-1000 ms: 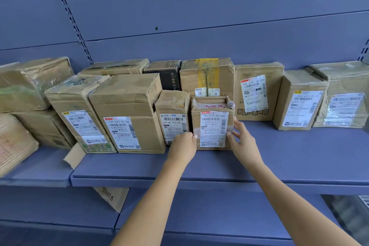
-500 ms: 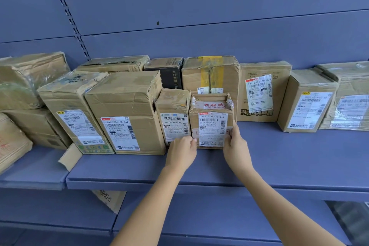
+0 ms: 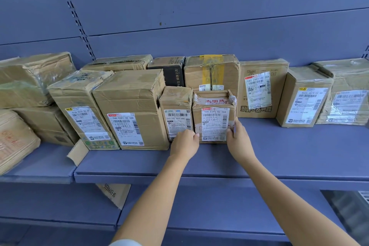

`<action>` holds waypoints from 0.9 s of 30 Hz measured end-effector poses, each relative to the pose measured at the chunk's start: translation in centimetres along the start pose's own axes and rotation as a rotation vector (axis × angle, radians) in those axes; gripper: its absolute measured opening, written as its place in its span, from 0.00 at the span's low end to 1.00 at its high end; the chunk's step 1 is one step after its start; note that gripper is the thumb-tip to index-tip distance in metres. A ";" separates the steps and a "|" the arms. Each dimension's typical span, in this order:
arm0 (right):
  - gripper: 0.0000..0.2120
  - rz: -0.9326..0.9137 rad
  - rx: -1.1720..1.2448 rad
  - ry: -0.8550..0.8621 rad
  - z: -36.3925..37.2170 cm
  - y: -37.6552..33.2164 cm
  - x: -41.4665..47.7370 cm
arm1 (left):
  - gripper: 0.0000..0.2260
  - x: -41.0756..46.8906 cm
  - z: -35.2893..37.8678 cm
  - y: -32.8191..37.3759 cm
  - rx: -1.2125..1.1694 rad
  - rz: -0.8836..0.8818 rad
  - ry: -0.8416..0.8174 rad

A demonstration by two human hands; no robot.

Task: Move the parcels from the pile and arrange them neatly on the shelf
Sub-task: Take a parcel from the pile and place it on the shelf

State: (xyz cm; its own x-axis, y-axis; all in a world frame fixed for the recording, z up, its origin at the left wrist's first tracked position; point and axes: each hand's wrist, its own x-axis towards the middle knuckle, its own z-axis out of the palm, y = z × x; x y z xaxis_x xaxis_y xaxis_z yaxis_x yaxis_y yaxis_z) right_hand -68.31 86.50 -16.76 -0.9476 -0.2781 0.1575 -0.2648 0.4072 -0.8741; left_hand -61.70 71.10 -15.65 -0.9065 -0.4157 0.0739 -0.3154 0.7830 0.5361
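Observation:
A small cardboard parcel (image 3: 214, 114) with red characters on its top and a white label stands upright on the blue shelf (image 3: 289, 152), in the front row. My left hand (image 3: 184, 143) presses its lower left corner. My right hand (image 3: 238, 142) grips its lower right edge. Its left side touches another small labelled parcel (image 3: 176, 112). Left of that stand a large box (image 3: 131, 108) and a taped box (image 3: 83, 106). Behind are a yellow-taped box (image 3: 211, 72) and a black box (image 3: 169, 70).
More parcels (image 3: 259, 86) (image 3: 303, 96) (image 3: 347, 90) line the back wall to the right, with bare shelf in front of them. Stacked boxes (image 3: 30, 78) and a padded envelope (image 3: 14, 140) fill the left. A lower shelf (image 3: 60, 205) holds an SF Express box (image 3: 113, 193).
My right hand has closed in from the parcel's upper right side to its lower right edge. The parcel has settled flush against the small parcel on its left.

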 end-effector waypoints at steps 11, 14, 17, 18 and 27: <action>0.23 -0.205 -0.120 0.283 0.8 -0.1 -4.5 | 0.11 -4.5 -1.6 -0.5 -0.058 -0.103 0.055; 0.20 -0.334 -0.182 0.208 2.5 -0.5 -5.5 | 0.09 -5.9 -2.4 -1.0 -0.057 -0.155 0.086; 0.16 -0.318 -0.172 0.098 4.8 -1.9 -6.5 | 0.10 -7.7 -3.3 -2.2 -0.057 -0.206 0.119; 0.15 -0.328 -0.164 0.066 5.7 -2.5 -6.9 | 0.10 -8.4 -3.5 -2.8 -0.051 -0.223 0.131; 0.11 -0.433 0.141 -0.519 16.1 -8.7 -15.3 | 0.09 -18.6 -7.1 -11.3 0.000 -0.485 0.309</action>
State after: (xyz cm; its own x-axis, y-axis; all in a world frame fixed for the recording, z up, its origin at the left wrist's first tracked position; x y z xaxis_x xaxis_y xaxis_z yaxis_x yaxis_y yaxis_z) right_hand -48.65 73.15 -18.95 -0.5444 -0.7847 0.2966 -0.5409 0.0581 -0.8391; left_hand -39.24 66.72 -17.15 -0.5335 -0.8435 0.0621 -0.6749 0.4688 0.5698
